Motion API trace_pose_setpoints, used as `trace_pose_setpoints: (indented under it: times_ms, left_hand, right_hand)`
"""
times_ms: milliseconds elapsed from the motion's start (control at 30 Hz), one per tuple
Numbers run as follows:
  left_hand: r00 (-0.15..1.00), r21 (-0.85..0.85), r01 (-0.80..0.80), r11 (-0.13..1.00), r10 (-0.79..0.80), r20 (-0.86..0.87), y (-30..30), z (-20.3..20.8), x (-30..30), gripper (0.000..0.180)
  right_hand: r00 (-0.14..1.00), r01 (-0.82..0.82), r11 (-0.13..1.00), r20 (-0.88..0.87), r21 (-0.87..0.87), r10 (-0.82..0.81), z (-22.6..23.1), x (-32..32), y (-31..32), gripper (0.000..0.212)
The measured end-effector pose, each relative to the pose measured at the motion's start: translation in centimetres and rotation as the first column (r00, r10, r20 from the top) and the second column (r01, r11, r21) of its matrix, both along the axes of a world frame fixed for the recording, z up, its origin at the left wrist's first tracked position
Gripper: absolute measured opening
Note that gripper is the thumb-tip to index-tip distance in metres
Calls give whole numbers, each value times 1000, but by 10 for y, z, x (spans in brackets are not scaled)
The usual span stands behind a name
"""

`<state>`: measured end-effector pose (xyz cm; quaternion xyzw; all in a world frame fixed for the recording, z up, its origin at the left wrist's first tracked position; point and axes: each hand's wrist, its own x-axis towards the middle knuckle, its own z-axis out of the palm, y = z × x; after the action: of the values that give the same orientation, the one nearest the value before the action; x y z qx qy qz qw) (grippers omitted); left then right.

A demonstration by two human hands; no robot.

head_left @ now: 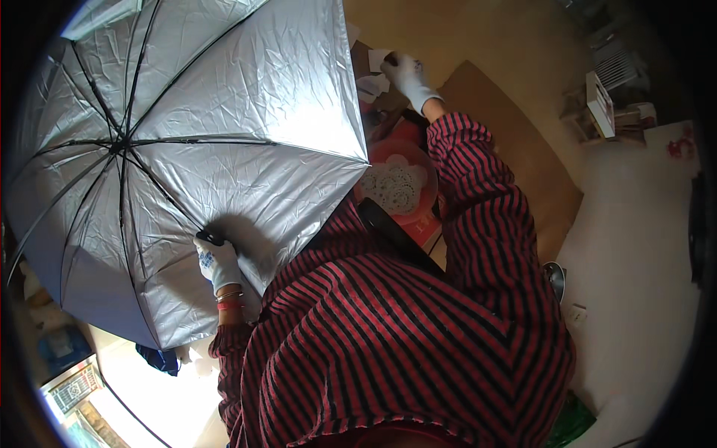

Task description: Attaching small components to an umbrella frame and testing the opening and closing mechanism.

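An opened umbrella (299, 89), silver on its inner side with dark ribs, fills the left of the head view. Its thin shaft runs from the hub towards me and ends in a short black handle (210, 237). My left hand (216, 263), in a white glove with blue marks, is closed round that handle. My right hand (409, 78), also white-gloved, reaches to the far side beside some white paper pieces (372, 86). Its fingers look curled together at a dark spot, and what they hold, if anything, I cannot make out.
Below my right forearm stands a red round stool or table top (424, 194) with a white lacy doily (394, 185). A brown cardboard sheet (515, 142) lies on the floor to the right. White boxes and a rack (600, 104) stand at the far right.
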<state>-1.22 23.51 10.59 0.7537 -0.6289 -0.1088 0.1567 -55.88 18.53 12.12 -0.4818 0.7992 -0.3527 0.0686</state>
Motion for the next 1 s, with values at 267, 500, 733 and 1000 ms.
trace_pose_setpoints:
  times_ms: [267,500,733,1000]
  left_hand:
    - [1000,-36,-28,999,28,-3,10,-2,11,45]
    - [995,-166,41,985,-54,-78,5,-11,16,47]
    - [993,-104,-100,990,92,-80,5,-15,22,58]
    - [983,-25,-140,990,136,-121,11,-7,28,58]
  right_hand:
    - [936,-250,965,-234,84,263,-39,95,-6,43]
    - [975,-108,843,-111,528,194,-73,76,-72,44]
    - [953,-279,960,130,29,273,-67,66,-50,45]
    - [449,174,569,579,-803,680,76,64,-32,31]
